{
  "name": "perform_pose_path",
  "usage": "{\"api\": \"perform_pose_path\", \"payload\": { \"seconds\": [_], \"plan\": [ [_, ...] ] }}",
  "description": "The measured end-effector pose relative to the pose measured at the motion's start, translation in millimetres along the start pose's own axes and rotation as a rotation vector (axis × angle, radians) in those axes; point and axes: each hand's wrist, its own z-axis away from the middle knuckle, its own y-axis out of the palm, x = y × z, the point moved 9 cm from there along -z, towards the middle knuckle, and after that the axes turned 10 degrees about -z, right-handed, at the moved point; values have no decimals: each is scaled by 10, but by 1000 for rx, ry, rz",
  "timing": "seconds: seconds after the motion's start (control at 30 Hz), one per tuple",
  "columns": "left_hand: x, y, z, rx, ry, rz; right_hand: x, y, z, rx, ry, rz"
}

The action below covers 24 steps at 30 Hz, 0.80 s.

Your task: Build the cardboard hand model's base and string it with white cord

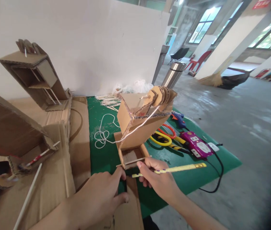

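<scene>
The left edge cuts off a cardboard panel [8, 124]. The cardboard model [142, 129] hides the metal flask [173, 75] at its base.

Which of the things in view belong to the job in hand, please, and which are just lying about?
In the job, it seems:
- cardboard model, by both hands
- thin stick across its base
- white string on its wheels
- yellow pencil, in the right hand

Probably just lying about:
- steel flask
- plastic bag
- red chair

No readable text or numbers
</scene>
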Motion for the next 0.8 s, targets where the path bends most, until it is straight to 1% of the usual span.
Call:
{"api": "perform_pose_path", "payload": {
  "seconds": [0.17, 0.3, 0.43, 0.57, 0.7, 0.8],
  "plan": [
    [9, 13, 3, -13, 7, 16, 29, -38, 6, -41, -27, 46],
    [22, 37, -2, -22, 3, 11, 50, 35, 10, 41, -45, 38],
    [9, 15, 2, -20, 1, -1, 19, -30, 9, -23, -27, 43],
    [-14, -15, 9, -11, 8, -5, 14, 42, 17, 58, -35, 31],
    [-7, -13, 8, -18, 7, 3, 24, -3, 29, -2, -34, 37],
    [1, 0, 5, -24, 9, 4, 23, 55, 30, 57, -39, 25]
  ]
}}
